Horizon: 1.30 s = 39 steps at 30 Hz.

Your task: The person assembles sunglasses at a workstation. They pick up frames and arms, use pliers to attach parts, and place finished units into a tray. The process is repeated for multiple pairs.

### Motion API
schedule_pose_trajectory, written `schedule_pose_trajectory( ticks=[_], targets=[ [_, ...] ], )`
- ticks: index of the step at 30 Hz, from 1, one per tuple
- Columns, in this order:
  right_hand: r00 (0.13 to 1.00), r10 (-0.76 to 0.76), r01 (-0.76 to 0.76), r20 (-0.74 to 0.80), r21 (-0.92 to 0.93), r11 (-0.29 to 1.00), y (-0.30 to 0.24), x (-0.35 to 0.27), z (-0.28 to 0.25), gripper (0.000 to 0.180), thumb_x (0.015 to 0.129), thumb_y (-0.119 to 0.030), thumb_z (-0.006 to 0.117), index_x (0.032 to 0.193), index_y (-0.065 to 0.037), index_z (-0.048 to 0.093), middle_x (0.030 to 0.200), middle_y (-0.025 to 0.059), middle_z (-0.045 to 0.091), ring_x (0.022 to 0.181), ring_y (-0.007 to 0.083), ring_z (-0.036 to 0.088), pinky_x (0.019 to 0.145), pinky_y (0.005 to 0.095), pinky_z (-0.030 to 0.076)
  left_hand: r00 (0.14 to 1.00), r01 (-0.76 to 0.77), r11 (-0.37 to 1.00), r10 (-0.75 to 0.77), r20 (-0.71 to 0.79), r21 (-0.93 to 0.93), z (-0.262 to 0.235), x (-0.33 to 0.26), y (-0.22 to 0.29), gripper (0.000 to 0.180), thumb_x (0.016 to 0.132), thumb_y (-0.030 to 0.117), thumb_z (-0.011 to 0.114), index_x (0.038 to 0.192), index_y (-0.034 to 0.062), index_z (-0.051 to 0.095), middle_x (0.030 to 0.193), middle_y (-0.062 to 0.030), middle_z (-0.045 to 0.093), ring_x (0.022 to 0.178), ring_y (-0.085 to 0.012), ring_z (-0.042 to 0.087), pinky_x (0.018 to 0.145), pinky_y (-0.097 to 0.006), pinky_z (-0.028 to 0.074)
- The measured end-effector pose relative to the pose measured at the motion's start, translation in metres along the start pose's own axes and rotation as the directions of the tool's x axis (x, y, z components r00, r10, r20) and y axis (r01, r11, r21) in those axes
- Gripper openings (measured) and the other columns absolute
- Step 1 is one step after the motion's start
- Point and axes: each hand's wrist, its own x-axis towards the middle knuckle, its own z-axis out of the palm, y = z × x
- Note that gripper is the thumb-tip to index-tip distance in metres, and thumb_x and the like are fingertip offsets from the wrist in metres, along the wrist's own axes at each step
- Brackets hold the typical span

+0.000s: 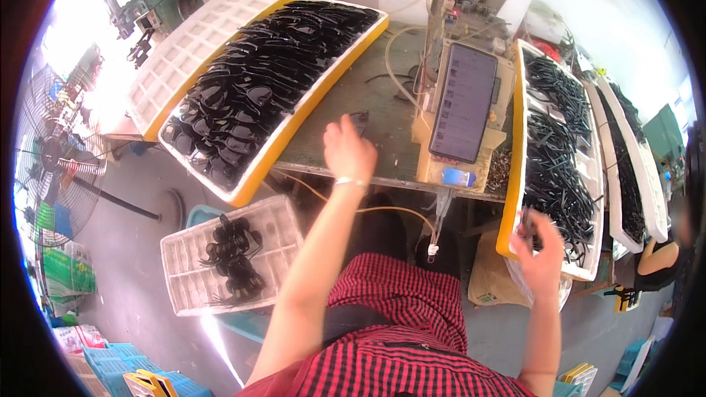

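Observation:
Over the green worktable [309, 140], my left hand [349, 151] has its fingers closed on a dark glasses frame [359, 120], which shows just past the fingertips. My right hand [542, 250] is at the near end of a yellow-edged tray [512, 176] on the right. In that tray lie many thin black strips that look like glasses temples [551, 140]. Its fingers are bent together around a small dark piece, too blurred to name. To the left, a large white tray with a yellow side [312, 106] is filled with dark sunglasses [243, 95].
A small machine [460, 22] with tubes stands at the back, a phone [463, 103] leaning on it. A white compartment tray [176, 279] with black glasses sits low at left. Beyond are a fan [55, 151], an empty-celled tray [198, 40] and another person [662, 257] at far right.

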Motion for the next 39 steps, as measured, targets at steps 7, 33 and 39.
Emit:
schedule_pose_trajectory(
  ticks=[7, 33, 39],
  targets=[
    [0.858, 0.299, -0.502, 0.418, 0.559, 0.660, -0.020, -0.081, 0.014, 0.037, 0.077, -0.006, 0.075, 0.112, 0.000, 0.064, 0.092, 0.0049, 0.065, 0.089, 0.0138, 0.061, 0.082, 0.0274, 0.047, 0.999, 0.042, 0.977, -0.039, -0.019, 0.207, 0.030, 0.002, 0.024, 0.040, 0.075, 0.022, 0.070, 0.110, 0.0050, 0.060, 0.107, -0.0109, 0.058, 0.105, -0.0309, 0.053, 0.086, -0.045, 0.042],
    [0.342, 0.391, -0.933, 0.855, 0.357, 0.035, -0.005, -0.135, 0.073, 0.055, 0.087, -0.011, 0.058, 0.137, -0.004, 0.037, 0.108, 0.0229, 0.061, 0.098, 0.0326, 0.064, 0.088, 0.0446, 0.053, 0.783, 0.506, 0.748, -0.607, 0.133, 0.430, 0.001, -0.134, -0.424, 0.027, 0.084, 0.022, 0.064, 0.107, 0.0074, 0.065, 0.094, -0.0193, 0.068, 0.089, -0.0391, 0.065, 0.075, -0.046, 0.053],
    [0.237, 0.591, -0.910, 0.771, 0.389, -0.144, -0.022, -0.135, 0.070, 0.053, 0.089, -0.015, 0.054, 0.139, -0.005, 0.038, 0.107, 0.0201, 0.062, 0.097, 0.0313, 0.062, 0.087, 0.0422, 0.052, 0.593, 0.383, 0.735, -0.660, 0.462, 0.559, -0.006, -0.047, -0.339, 0.042, 0.092, 0.034, 0.059, 0.119, 0.0026, 0.060, 0.114, -0.0213, 0.066, 0.104, -0.0376, 0.064, 0.088, -0.044, 0.052]
  ],
)
